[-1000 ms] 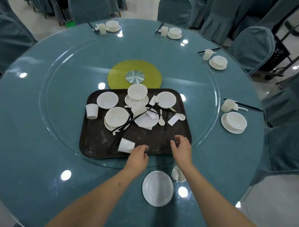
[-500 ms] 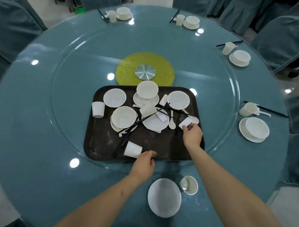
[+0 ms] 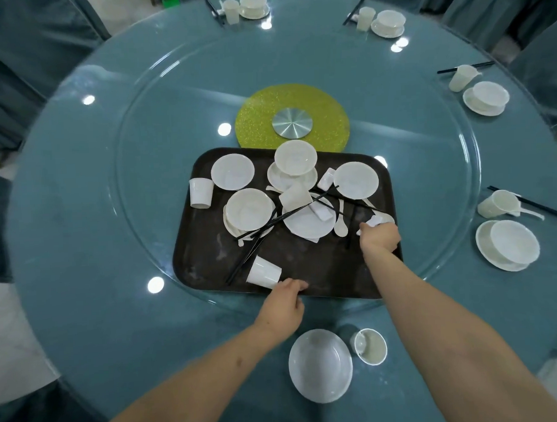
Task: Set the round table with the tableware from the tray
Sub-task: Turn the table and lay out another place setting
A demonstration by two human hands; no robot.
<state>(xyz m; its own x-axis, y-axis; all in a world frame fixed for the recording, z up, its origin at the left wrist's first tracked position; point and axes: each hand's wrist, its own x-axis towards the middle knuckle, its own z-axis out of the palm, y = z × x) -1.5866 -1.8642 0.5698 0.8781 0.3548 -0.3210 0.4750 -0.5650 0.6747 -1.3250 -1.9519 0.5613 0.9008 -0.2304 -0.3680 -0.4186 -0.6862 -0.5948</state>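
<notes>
A dark brown tray (image 3: pixel 205 252) lies on the glass turntable of the round blue table (image 3: pixel 79 219). It carries several white plates, bowls, cups, spoons and black chopsticks. My right hand (image 3: pixel 380 238) reaches onto the tray's right side and pinches a small white rest (image 3: pixel 374 221). My left hand (image 3: pixel 283 303) grips the tray's near edge, beside a tipped white cup (image 3: pixel 263 272). In front of me on the table sit a white plate (image 3: pixel 320 365) and a white cup (image 3: pixel 371 345).
Place settings of plate, bowl, cup and chopsticks stand round the far and right rim, such as a bowl on a plate (image 3: pixel 508 244). A yellow-green disc with a metal hub (image 3: pixel 292 122) marks the centre. Blue covered chairs (image 3: pixel 24 46) ring the table.
My right hand has moved from the tray's near edge up to its right side and taken hold of the small white rest. My left hand stays at the near edge. The view has shifted closer.
</notes>
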